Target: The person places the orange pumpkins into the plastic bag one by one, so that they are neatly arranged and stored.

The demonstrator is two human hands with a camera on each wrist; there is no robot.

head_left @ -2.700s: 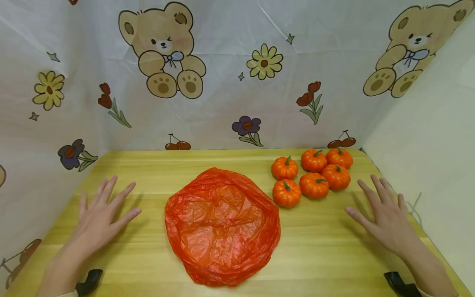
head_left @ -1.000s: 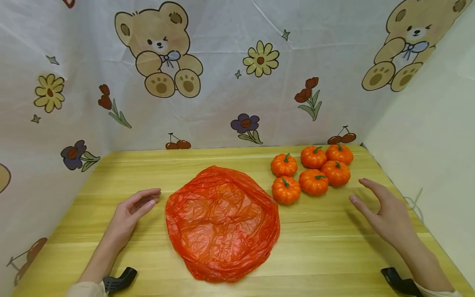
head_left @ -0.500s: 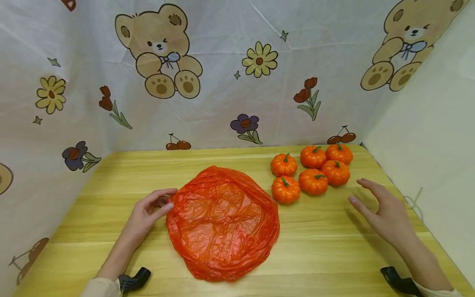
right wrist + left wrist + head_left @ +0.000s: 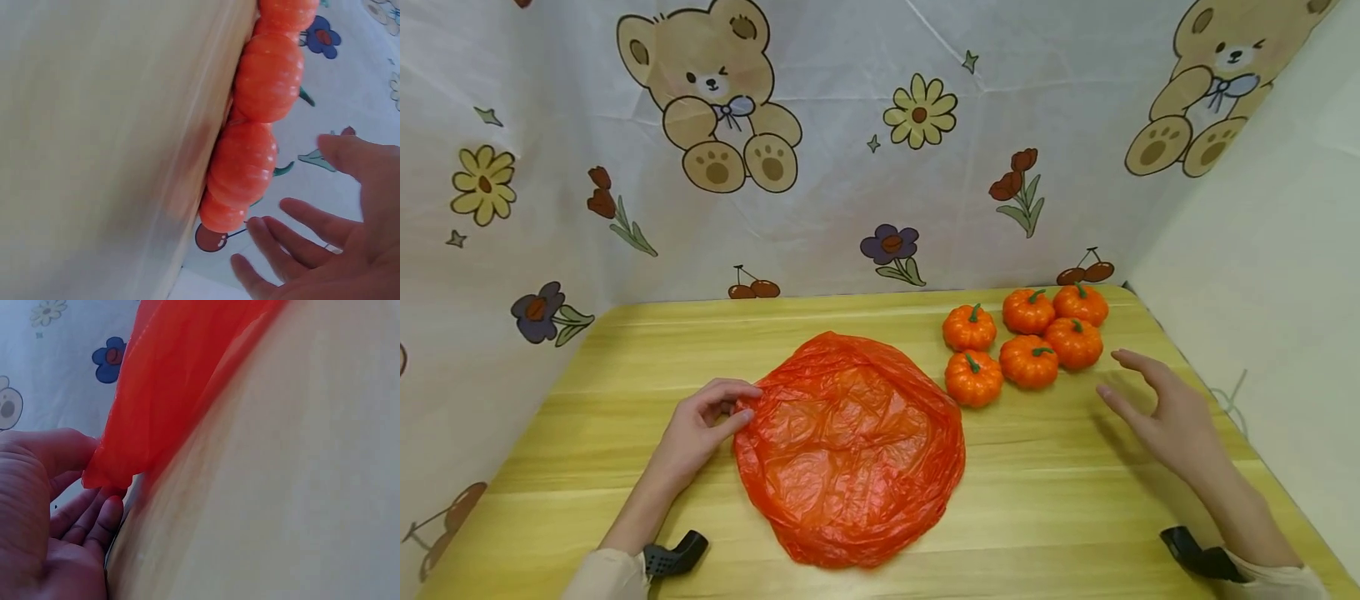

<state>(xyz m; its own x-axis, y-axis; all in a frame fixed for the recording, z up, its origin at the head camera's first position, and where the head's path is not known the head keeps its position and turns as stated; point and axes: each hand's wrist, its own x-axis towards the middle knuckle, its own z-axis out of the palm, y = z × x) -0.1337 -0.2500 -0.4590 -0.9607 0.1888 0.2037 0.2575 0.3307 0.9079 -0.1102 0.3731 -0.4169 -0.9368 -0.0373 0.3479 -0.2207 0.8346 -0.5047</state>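
A red plastic bag lies spread in a round shape with its rim rolled up, in the middle of the table. My left hand is at the bag's left edge. In the left wrist view its thumb lies on one side of the thin red film and its fingers on the other, pinching the rim. My right hand hovers over the table on the right, thumb and fingers apart, holding nothing. Nearest to it are several small orange pumpkins with green stems, also seen beyond the fingers in the right wrist view.
The pumpkins stand in a cluster at the back right of the wooden table. A white cloth printed with bears and flowers hangs behind and at the left. A pale wall bounds the right side.
My left hand has moved in from the left to the bag's rim, its spread fingers closing on the edge. The right hand's fingers have drawn together somewhat; it stays near the same spot.
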